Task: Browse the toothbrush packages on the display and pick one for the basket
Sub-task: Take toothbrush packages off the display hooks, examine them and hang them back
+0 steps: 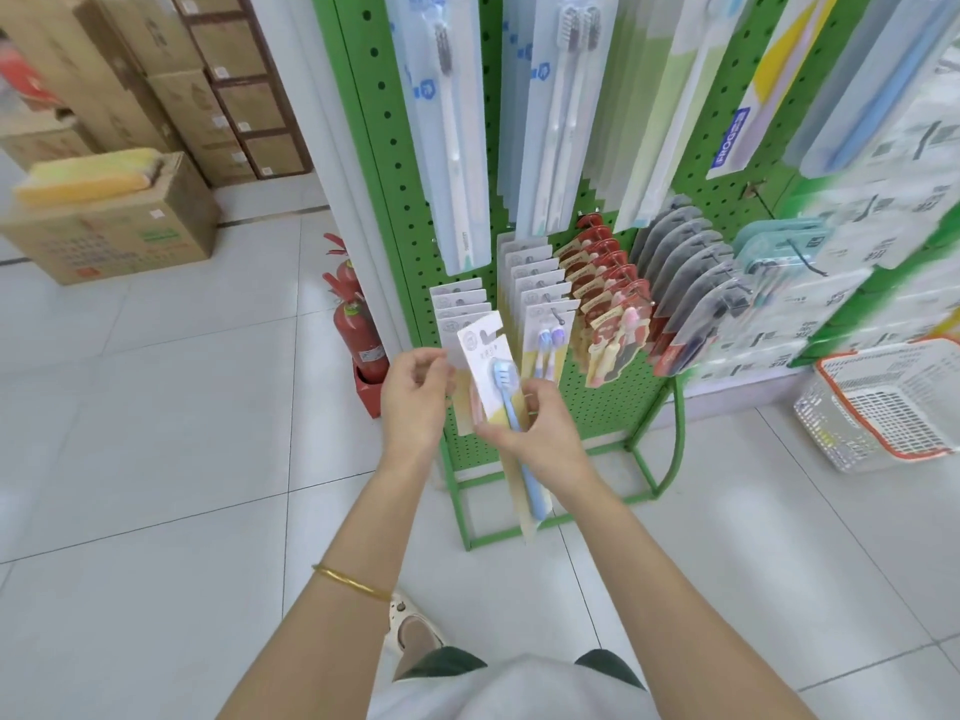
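Note:
A green pegboard display [415,210] hangs full of toothbrush packages in rows. My right hand [540,428] grips one package [493,371] by its middle: a white and yellow card with a blue toothbrush, pulled off the lower left hook and tilted. My left hand [415,402] is just left of it, fingers curled near the card's upper edge; whether they touch it is unclear. A white basket with an orange rim [883,402] sits on the floor at the right.
A red fire extinguisher [358,335] stands left of the display's base. Cardboard boxes [119,220] are stacked at the far left. The display's green foot frame [571,511] juts out over the white tiled floor. My shoe [410,621] shows below.

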`<control>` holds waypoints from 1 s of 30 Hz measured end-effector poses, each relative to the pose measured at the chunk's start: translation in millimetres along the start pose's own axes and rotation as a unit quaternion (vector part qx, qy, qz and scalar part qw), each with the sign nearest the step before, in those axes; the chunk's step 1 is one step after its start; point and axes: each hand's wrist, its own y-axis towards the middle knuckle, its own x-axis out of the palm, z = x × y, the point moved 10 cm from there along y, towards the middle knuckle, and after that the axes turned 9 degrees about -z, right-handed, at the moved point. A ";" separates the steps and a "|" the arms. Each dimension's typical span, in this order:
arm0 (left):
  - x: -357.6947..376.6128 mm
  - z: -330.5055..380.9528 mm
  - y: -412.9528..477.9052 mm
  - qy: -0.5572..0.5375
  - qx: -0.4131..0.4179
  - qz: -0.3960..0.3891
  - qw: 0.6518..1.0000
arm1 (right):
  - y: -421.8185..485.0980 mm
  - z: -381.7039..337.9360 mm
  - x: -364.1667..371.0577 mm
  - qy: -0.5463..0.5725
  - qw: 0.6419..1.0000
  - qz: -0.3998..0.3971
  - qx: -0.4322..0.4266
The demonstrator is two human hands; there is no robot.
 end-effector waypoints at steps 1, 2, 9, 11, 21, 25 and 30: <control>-1.4 1.3 2.2 0.002 0.001 -0.001 1.000 | 3.2 -2.4 2.0 -0.029 0.999 0.022 -0.004; -1.4 3.2 4.6 0.002 0.003 -0.005 1.000 | 5.6 -4.3 3.5 -0.052 0.998 0.045 -0.009; 3.3 6.1 20.2 0.044 0.017 -0.029 0.998 | 18.0 -6.1 12.5 -0.102 0.988 0.114 -0.008; 3.6 7.8 22.0 0.051 0.023 -0.030 0.998 | 24.0 -0.8 19.0 -0.085 0.990 0.116 -0.002; -0.9 -0.9 36.2 0.121 0.020 -0.034 0.992 | 54.3 -5.6 33.4 -0.049 0.986 0.154 -0.038; -2.3 -2.5 40.9 0.129 0.017 -0.040 0.991 | 63.9 -9.8 35.9 -0.046 0.985 0.159 -0.037; -3.0 -6.0 45.7 0.141 0.016 -0.053 0.988 | 72.8 -20.1 36.2 -0.045 0.983 0.170 -0.047</control>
